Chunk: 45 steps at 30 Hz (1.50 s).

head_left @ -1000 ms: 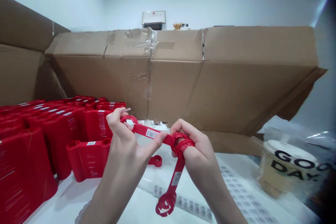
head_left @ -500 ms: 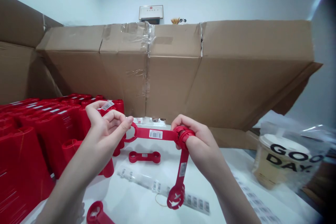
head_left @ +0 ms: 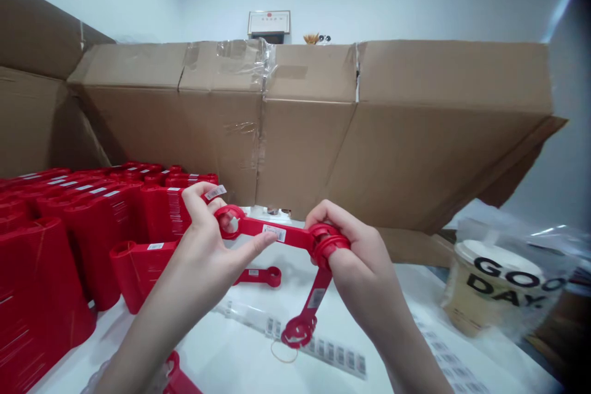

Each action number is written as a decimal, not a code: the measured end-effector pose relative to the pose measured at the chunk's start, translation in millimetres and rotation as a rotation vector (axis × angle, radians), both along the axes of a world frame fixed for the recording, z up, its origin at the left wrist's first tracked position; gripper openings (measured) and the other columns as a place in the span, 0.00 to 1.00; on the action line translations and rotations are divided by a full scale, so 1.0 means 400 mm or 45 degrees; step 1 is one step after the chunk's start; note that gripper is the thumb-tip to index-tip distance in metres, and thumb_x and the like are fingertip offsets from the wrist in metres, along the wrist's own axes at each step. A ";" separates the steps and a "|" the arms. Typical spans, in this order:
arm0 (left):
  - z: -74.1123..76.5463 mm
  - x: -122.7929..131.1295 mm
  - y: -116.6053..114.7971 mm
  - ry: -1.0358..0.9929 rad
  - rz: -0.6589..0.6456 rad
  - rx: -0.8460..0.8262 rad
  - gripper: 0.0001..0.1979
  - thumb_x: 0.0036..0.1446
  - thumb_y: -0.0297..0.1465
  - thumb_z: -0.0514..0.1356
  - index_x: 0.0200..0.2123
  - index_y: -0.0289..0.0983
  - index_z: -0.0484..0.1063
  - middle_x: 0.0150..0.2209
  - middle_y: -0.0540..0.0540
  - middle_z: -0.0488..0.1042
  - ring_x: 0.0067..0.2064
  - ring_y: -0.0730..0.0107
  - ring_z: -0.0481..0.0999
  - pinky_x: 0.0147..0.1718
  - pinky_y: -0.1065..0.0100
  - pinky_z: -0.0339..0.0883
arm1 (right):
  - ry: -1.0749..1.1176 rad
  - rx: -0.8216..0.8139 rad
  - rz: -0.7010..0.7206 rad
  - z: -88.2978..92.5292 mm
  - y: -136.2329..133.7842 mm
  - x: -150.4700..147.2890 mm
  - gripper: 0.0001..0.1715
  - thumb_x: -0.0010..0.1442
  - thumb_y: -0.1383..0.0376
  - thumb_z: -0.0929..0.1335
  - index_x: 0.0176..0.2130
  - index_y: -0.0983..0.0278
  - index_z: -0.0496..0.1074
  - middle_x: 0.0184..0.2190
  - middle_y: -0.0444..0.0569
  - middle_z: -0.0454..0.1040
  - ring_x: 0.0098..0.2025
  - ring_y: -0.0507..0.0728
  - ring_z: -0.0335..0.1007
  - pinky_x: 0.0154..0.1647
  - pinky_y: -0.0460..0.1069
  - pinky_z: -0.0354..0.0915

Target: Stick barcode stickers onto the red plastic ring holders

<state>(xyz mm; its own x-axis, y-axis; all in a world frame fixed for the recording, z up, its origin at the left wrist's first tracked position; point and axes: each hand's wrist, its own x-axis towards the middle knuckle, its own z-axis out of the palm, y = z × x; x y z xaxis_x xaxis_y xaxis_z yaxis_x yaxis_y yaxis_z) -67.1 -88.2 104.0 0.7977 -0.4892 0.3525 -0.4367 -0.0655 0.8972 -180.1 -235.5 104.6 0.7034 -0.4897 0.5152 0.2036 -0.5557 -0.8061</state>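
My right hand [head_left: 362,258] grips overlapping ring ends of several red plastic pieces. One red bar-shaped piece with ring ends [head_left: 295,236] stretches left toward my left hand [head_left: 203,252]. My left thumb lies on the white barcode sticker [head_left: 279,234] on that bar, with other fingers behind its left ring. Another barcode sticker [head_left: 215,192] clings to my left fingertip. Below my right hand hangs a second labelled red bar [head_left: 317,289], its ring end pointing down. A third labelled bar [head_left: 263,276] lies on the table, partly behind my left hand.
Bundled red pieces [head_left: 101,228] are stacked at left. A strip of barcode stickers [head_left: 339,354] and a thin rubber band [head_left: 282,357] lie in front. A cardboard wall [head_left: 305,148] closes the back. At right stands a bagged drink cup [head_left: 494,283], beside a sticker sheet [head_left: 443,351].
My left hand has moved right, its thumb going from the ring end onto the bar's sticker. The bar now tilts down to the right, and the hanging bar has swung left.
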 end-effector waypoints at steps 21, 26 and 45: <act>0.047 0.040 0.120 0.743 -0.532 -0.316 0.30 0.48 0.35 0.74 0.53 0.49 0.68 0.29 0.50 0.70 0.36 0.71 0.75 0.37 0.74 0.75 | -0.028 -0.070 0.057 -0.001 -0.036 -0.008 0.10 0.57 0.74 0.60 0.26 0.63 0.62 0.20 0.40 0.60 0.24 0.49 0.51 0.23 0.47 0.48; 0.037 0.047 0.119 0.581 -0.728 -0.284 0.37 0.45 0.31 0.75 0.54 0.52 0.60 0.33 0.51 0.69 0.40 0.65 0.76 0.37 0.69 0.75 | -0.011 -0.101 0.033 0.011 -0.038 -0.024 0.10 0.57 0.73 0.61 0.26 0.64 0.64 0.20 0.41 0.60 0.25 0.49 0.51 0.23 0.46 0.49; 0.012 -0.029 0.054 -0.291 -0.213 0.110 0.18 0.60 0.53 0.59 0.30 0.47 0.75 0.62 0.56 0.66 0.70 0.55 0.55 0.65 0.53 0.58 | 0.096 -0.231 -0.167 -0.003 -0.028 -0.020 0.10 0.54 0.73 0.58 0.25 0.63 0.62 0.18 0.38 0.60 0.21 0.48 0.52 0.17 0.43 0.48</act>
<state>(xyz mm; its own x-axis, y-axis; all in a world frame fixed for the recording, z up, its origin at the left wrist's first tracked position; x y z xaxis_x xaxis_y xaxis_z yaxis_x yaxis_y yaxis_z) -78.6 -66.4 108.7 0.6083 -0.6433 0.4649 -0.6378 -0.0475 0.7688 -188.0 -246.7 103.3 0.6795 -0.4837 0.5517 0.0632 -0.7105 -0.7008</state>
